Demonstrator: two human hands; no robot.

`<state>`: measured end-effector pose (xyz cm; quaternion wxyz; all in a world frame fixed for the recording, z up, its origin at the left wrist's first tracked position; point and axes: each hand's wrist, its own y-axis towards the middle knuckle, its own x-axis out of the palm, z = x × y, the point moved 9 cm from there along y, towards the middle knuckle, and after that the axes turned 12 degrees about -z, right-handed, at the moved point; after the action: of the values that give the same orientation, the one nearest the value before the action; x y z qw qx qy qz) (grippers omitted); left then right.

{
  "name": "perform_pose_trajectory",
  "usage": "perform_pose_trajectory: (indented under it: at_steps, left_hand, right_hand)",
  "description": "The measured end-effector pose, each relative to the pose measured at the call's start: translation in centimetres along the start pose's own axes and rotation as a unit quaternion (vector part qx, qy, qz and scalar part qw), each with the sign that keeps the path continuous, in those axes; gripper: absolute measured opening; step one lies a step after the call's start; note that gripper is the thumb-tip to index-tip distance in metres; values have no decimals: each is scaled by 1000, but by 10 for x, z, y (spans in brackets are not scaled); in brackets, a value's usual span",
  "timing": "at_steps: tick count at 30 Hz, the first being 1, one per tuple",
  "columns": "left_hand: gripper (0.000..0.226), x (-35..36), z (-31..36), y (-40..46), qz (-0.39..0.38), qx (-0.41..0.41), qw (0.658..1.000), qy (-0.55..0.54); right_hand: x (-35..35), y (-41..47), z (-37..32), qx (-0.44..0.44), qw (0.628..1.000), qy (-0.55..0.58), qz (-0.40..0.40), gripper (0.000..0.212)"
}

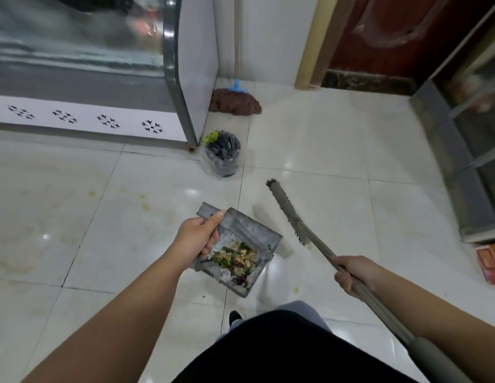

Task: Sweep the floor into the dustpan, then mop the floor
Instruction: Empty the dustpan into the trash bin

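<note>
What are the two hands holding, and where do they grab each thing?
The left hand grips the metal dustpan by its back edge, thumb on top. The right hand grips the broom partway along its long handle.

The floor [310, 150] is laid with glossy white tiles, marked with yellowish stains at the left. On it are seen a brown mop head [234, 102] by the wall, a lined black bin [223, 156] beside a cabinet corner [191, 139], and an orange packet [491, 264] at the right edge
</note>
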<state>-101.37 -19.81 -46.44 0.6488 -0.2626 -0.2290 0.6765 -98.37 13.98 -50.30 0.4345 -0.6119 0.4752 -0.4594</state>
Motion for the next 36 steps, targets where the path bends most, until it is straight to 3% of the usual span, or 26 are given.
perform_pose_trajectory:
  at_steps: [6,15,23,31,36]
  left_hand:
    - [52,-37,70,61,51,18,999,2]
    - [54,-82,168,158,101,9,993,59]
    - [54,-120,230,227,144,-1,990,-1]
    - [53,-128,258,300,130,-31,991,-31]
    - [56,-129,295,339,116,-61,991,-22]
  right_hand:
    - [48,29,-118,-14,995,70,-65,34]
    - [63,71,-284,10,996,-34,-82,33]
    - [85,102,-413,30,991,-105,-73,30]
    - [115,127,-516,28,993,-94,-71,33]
    - [118,145,-571,40,985,-163,-46,33]
